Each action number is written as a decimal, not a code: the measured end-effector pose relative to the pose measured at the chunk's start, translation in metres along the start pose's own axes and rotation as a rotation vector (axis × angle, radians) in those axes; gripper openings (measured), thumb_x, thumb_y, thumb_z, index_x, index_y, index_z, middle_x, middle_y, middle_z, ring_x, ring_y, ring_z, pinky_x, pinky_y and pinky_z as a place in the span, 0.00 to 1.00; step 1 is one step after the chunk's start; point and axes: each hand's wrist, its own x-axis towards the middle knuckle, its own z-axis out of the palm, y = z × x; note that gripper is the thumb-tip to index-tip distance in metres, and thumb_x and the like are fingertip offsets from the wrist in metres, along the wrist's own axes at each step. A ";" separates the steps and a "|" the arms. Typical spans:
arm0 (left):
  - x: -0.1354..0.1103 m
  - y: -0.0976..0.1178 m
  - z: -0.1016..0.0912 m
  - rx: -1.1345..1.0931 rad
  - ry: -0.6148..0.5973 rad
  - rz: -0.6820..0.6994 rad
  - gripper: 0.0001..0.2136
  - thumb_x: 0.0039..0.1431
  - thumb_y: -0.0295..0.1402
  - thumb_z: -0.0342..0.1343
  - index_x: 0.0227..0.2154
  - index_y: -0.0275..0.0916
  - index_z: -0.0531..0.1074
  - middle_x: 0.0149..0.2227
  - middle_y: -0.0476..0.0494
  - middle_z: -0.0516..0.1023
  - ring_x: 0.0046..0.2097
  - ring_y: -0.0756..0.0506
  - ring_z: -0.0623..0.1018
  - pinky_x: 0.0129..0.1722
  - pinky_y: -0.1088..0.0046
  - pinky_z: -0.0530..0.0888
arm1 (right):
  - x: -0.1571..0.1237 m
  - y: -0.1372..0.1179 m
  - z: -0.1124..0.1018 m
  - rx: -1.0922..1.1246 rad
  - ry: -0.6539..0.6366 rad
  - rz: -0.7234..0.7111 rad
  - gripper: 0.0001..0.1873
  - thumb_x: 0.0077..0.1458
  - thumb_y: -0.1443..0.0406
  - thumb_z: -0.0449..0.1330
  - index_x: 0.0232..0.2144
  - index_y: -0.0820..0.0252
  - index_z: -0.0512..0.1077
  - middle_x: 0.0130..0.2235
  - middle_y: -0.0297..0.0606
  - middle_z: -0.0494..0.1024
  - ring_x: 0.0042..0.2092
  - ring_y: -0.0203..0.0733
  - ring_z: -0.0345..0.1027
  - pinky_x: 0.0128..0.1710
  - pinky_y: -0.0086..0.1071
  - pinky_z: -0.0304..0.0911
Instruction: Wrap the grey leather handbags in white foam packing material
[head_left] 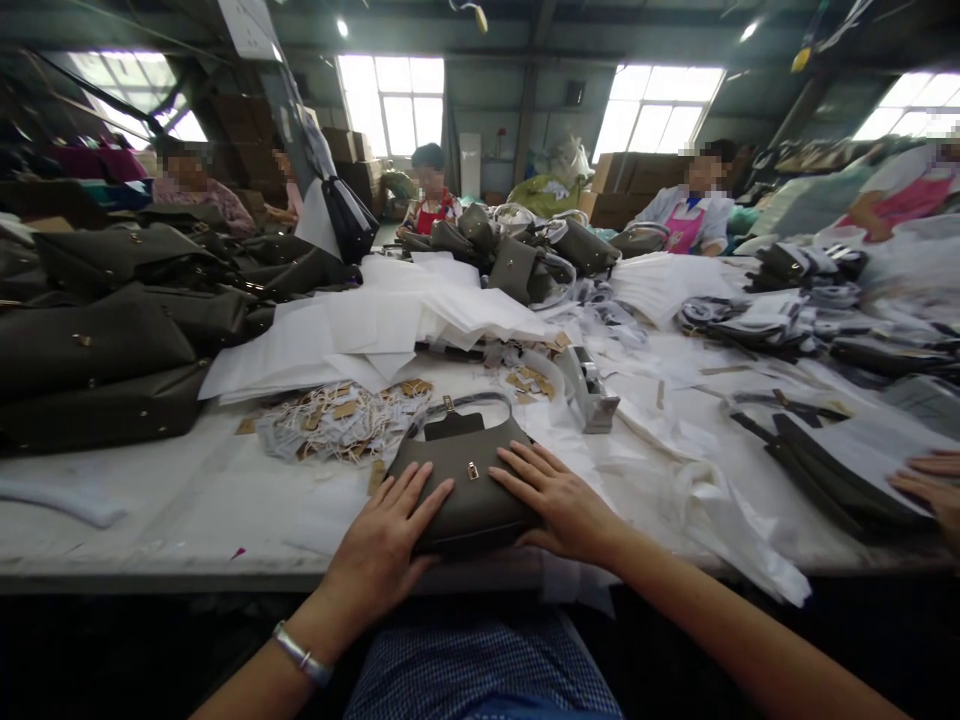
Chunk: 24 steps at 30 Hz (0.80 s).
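Observation:
A small olive-grey handbag (pixel 469 475) with a gold clasp and a curved handle lies flat near the front edge of the white table (pixel 187 500). My left hand (pixel 386 540) rests flat on the bag's left side, fingers spread. My right hand (pixel 559 500) lies flat on its right side, fingers stretched toward the clasp. Neither hand grips anything. A silver bracelet (pixel 300 655) circles my left wrist.
Stacked dark handbags (pixel 97 340) fill the left. White tissue sheets (pixel 375 325) and a pile of paper tags (pixel 345 415) lie behind the bag. A metal tool (pixel 592 395) sits to the right. Another person's hand (pixel 930 490) reaches in at far right. Several people sit across the table.

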 end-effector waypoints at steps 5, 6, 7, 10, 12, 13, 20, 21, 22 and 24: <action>-0.012 0.000 0.035 0.114 0.068 0.097 0.29 0.60 0.20 0.49 0.64 0.45 0.61 0.61 0.40 0.70 0.60 0.38 0.72 0.57 0.53 0.72 | 0.001 0.000 0.038 -0.079 0.028 -0.006 0.29 0.62 0.71 0.56 0.64 0.52 0.62 0.64 0.39 0.65 0.66 0.55 0.56 0.64 0.53 0.55; -0.018 0.000 0.043 0.130 0.088 0.109 0.29 0.61 0.19 0.46 0.64 0.44 0.62 0.61 0.41 0.70 0.60 0.38 0.73 0.57 0.54 0.72 | -0.002 0.000 0.048 -0.082 0.041 -0.007 0.29 0.62 0.73 0.53 0.63 0.52 0.64 0.63 0.38 0.67 0.65 0.54 0.57 0.63 0.53 0.57; -0.024 0.000 0.050 0.141 0.103 0.109 0.29 0.61 0.18 0.44 0.64 0.43 0.61 0.62 0.41 0.69 0.60 0.39 0.72 0.57 0.55 0.72 | -0.005 0.001 0.057 -0.075 0.051 -0.004 0.30 0.61 0.75 0.52 0.63 0.52 0.64 0.63 0.38 0.67 0.65 0.54 0.58 0.63 0.53 0.57; -0.036 0.007 0.056 0.117 0.080 0.060 0.34 0.58 0.16 0.42 0.67 0.45 0.55 0.67 0.43 0.61 0.65 0.40 0.65 0.60 0.57 0.69 | -0.016 -0.002 0.071 0.000 0.048 0.030 0.37 0.54 0.75 0.53 0.66 0.56 0.59 0.67 0.39 0.60 0.68 0.52 0.50 0.66 0.53 0.52; -0.037 0.015 0.052 0.074 0.022 0.039 0.34 0.60 0.21 0.47 0.68 0.48 0.52 0.70 0.42 0.54 0.68 0.37 0.59 0.62 0.53 0.66 | -0.020 -0.007 0.070 0.056 0.025 0.055 0.41 0.51 0.72 0.56 0.68 0.57 0.55 0.69 0.40 0.53 0.70 0.53 0.44 0.68 0.54 0.45; -0.035 0.019 0.050 0.056 -0.004 0.032 0.33 0.61 0.26 0.51 0.68 0.50 0.51 0.71 0.40 0.50 0.68 0.34 0.57 0.62 0.50 0.65 | -0.021 -0.010 0.068 0.077 0.015 0.066 0.41 0.52 0.69 0.58 0.68 0.57 0.55 0.70 0.40 0.51 0.70 0.54 0.42 0.68 0.55 0.43; -0.011 0.040 0.067 0.046 -0.006 -0.017 0.43 0.55 0.44 0.65 0.68 0.59 0.45 0.72 0.34 0.44 0.68 0.25 0.54 0.61 0.39 0.62 | 0.001 -0.008 0.042 0.239 -0.067 0.064 0.29 0.62 0.53 0.60 0.62 0.57 0.66 0.64 0.43 0.65 0.65 0.54 0.58 0.66 0.52 0.52; -0.011 0.042 0.070 0.053 0.005 -0.025 0.44 0.55 0.44 0.66 0.68 0.59 0.45 0.72 0.34 0.43 0.68 0.25 0.54 0.61 0.39 0.62 | 0.011 -0.003 0.038 0.280 -0.075 0.049 0.23 0.64 0.54 0.58 0.58 0.57 0.72 0.60 0.42 0.71 0.61 0.52 0.64 0.63 0.48 0.57; -0.011 0.043 0.072 0.060 0.014 -0.026 0.44 0.55 0.43 0.66 0.68 0.59 0.44 0.72 0.34 0.43 0.68 0.26 0.54 0.61 0.39 0.62 | 0.023 0.003 0.034 0.319 -0.069 0.041 0.18 0.66 0.56 0.57 0.52 0.56 0.76 0.55 0.41 0.76 0.57 0.49 0.69 0.61 0.43 0.61; -0.012 0.044 0.074 0.081 0.027 -0.021 0.44 0.55 0.43 0.65 0.68 0.59 0.44 0.71 0.33 0.44 0.68 0.26 0.54 0.60 0.40 0.63 | 0.048 0.014 0.030 0.366 -0.005 0.048 0.14 0.68 0.60 0.55 0.45 0.55 0.79 0.48 0.38 0.81 0.50 0.44 0.74 0.55 0.37 0.66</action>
